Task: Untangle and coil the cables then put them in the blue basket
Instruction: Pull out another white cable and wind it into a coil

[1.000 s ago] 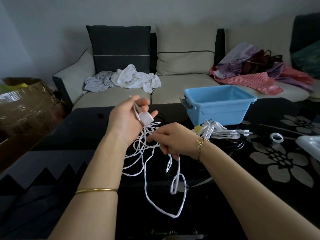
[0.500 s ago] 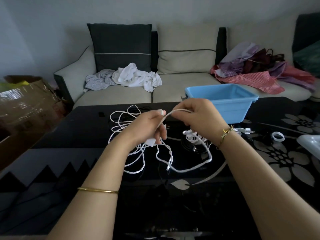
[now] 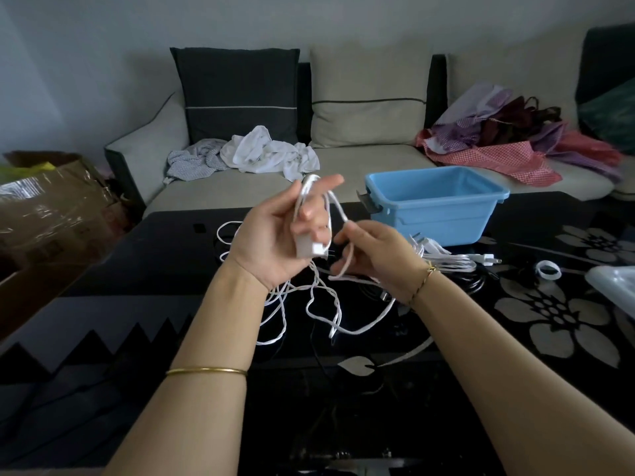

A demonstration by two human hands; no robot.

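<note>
My left hand [image 3: 275, 235] is raised palm up over the black table, holding a white charger plug [image 3: 309, 249] with its white cable [image 3: 323, 304] looped over the fingers. My right hand [image 3: 374, 255] sits just to the right and pinches a strand of that same cable. The rest of the cable hangs in tangled loops down to the table. Behind my right hand, on the table, stands the blue basket [image 3: 436, 207]. A second bunch of white cables [image 3: 450, 259] lies in front of the basket.
A small white ring of cable [image 3: 548, 270] and a clear plastic lid [image 3: 615, 286] lie at the right on the black flowered table [image 3: 567, 324]. A sofa with clothes stands behind. A cardboard box [image 3: 48, 207] sits at the left.
My left hand has turned palm up and lifted the plug with a cable loop over its fingers. My right hand dropped lower and now pinches a strand beside the left hand.
</note>
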